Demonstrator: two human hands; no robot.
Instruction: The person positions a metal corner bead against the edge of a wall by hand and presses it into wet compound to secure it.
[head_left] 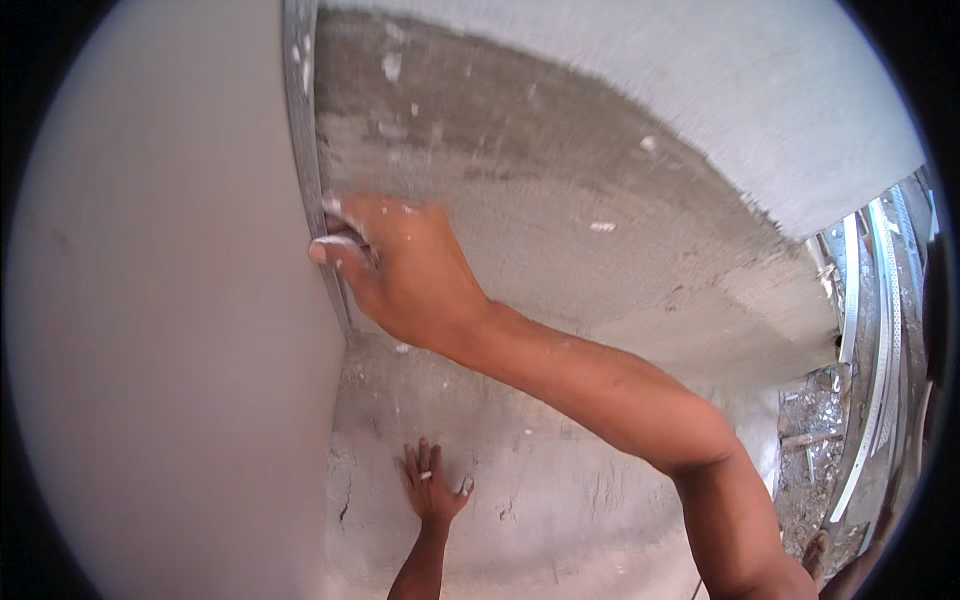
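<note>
My right hand (405, 260) is closed against a narrow grey strip (303, 100) that runs along the edge between a smooth pale panel (160, 300) and a plastered surface (560, 200). Its thumb and fingertips, smeared with white, meet at the strip. Whatever they may be gripping is hidden by the fingers. Lower down, my left hand (430, 485) lies flat with spread fingers on a grey, cracked surface (560, 480), holding nothing. A ring (426, 476) is on one of its fingers.
The plaster is darker above and dotted with white specks, with a lighter area (760, 120) past its curved edge. At the right, long pale perforated strips (888, 330) lie beside rubble (808, 420) on the ground. The pale panel fills the left side.
</note>
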